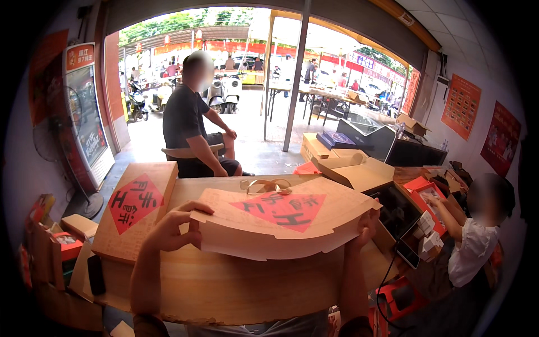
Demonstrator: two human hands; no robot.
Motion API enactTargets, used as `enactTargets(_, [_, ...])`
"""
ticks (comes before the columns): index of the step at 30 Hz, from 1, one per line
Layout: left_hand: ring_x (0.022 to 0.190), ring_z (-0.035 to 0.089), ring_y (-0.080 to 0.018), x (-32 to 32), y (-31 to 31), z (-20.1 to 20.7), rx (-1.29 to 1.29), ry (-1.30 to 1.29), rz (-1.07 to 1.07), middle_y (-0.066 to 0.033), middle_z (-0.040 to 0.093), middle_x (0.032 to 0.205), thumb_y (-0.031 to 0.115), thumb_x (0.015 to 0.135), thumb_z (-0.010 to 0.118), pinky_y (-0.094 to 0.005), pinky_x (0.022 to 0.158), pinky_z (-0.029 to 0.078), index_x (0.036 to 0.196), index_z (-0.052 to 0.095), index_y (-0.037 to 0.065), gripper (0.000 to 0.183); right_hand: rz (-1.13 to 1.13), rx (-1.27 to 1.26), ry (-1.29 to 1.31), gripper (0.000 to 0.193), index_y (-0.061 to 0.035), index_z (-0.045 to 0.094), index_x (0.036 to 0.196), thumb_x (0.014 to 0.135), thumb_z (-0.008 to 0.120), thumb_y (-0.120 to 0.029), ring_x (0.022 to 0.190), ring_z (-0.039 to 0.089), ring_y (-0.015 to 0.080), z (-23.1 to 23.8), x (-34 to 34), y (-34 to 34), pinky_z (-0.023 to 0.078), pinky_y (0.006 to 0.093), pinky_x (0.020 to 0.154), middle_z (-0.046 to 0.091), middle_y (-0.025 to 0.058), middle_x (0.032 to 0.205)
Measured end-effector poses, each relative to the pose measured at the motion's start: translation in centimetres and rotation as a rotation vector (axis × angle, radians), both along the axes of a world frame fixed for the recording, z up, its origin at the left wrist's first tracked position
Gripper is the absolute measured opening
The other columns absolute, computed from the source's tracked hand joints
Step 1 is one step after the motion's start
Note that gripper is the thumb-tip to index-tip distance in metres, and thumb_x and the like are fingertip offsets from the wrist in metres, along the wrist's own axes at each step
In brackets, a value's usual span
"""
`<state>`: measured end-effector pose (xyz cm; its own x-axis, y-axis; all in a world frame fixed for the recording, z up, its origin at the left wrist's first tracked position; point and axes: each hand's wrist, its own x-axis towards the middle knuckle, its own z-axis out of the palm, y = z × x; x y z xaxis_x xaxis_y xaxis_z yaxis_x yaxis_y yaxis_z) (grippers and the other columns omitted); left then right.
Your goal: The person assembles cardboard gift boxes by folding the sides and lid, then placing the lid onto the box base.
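Note:
In front of me, above a wooden table (224,292), hangs a tan cardboard gift box lid (224,227) with a red diamond print and a bowed, notched front flap. My left hand (178,227) pinches its left corner, thumb below and fingers on top. At the right end my right hand (368,224) grips the edge, its fingers partly hidden by the cardboard. Behind the lid's far edge a golden ribbon handle (269,185) loops up. A matching gift box (143,180) lies to the left of my left hand.
A dark phone (96,275) rests at the table's left. Right of the lid are an open carton (359,171), a black screen (396,213) and a cable (387,275). One person (185,123) sits beyond the table; another (474,247), at right, handles a red box (421,194).

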<state>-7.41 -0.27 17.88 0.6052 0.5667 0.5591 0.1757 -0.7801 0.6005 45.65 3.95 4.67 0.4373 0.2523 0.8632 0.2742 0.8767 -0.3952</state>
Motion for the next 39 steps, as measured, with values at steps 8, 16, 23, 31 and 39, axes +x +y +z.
enactTargets(8, [0.121, 0.065, -0.0252, -1.6, 0.0, -0.5, -0.182, -0.16, 0.067, -0.0173, 0.064, 0.136, 0.005, 0.087, 0.075, -0.0364, 0.097, 0.054, 0.073, 0.052, 0.003, 0.026, 0.066, -0.122, -0.192, 0.062, 0.0059, 0.064, 0.133, 0.094, 0.05, -0.04, 0.162, 0.016, 0.0393, 0.9, -1.1, -0.5, 0.016, 0.051, 0.129, 0.006, 0.022, 0.177])
enactTargets(16, [0.102, 0.068, -0.0181, -1.8, -0.9, 0.6, -0.297, -0.339, 0.047, -0.0178, 0.062, 0.132, 0.007, 0.094, 0.067, -0.0242, 0.072, 0.056, 0.077, 0.051, 0.003, 0.024, -0.076, -0.251, -0.296, 0.091, 0.0014, 0.056, 0.15, 0.096, 0.047, -0.071, 0.162, 0.018, 0.0382, 1.6, -1.6, -1.5, 0.014, 0.0488, 0.129, 0.004, 0.0228, 0.177])
enactTargets(23, [0.09, 0.061, -0.0133, -2.1, -6.4, 3.1, -0.163, -0.518, 0.244, -0.016, 0.062, 0.127, 0.017, 0.1, 0.063, -0.0258, 0.071, 0.051, 0.079, 0.052, 0.004, 0.027, 0.161, -0.282, -0.363, 0.068, 0.0001, 0.06, 0.148, 0.09, 0.05, -0.035, 0.165, 0.004, 0.0358, 9.6, -1.7, -9.6, 0.011, 0.0511, 0.13, -0.002, 0.0222, 0.177])
enactTargets(31, [0.104, 0.06, -0.0175, 1.3, -10.2, 4.4, -0.284, -0.716, 0.206, -0.0119, 0.065, 0.114, 0.028, 0.102, 0.059, -0.0323, 0.091, 0.047, 0.101, 0.063, 0.0, 0.028, 0.117, -0.46, -0.468, 0.078, 0.0021, 0.065, 0.141, 0.067, 0.049, -0.016, 0.164, 0.011, 0.0347, 15.9, 2.0, -15.8, 0.016, 0.0484, 0.129, 0.01, 0.0218, 0.177])
enactTargets(39, [0.063, 0.041, -0.0022, -0.6, -7.3, 4.2, -0.448, -0.71, 0.045, 0.0042, 0.045, 0.075, 0.012, 0.098, 0.062, -0.0197, 0.054, 0.03, 0.084, 0.049, 0.009, 0.02, -0.21, -0.629, -0.583, 0.059, -0.003, 0.071, 0.13, 0.074, 0.056, -0.017, 0.161, 0.02, 0.0394, 19.9, -1.4, -16.1, 0.015, 0.0534, 0.13, 0.03, 0.0225, 0.171])
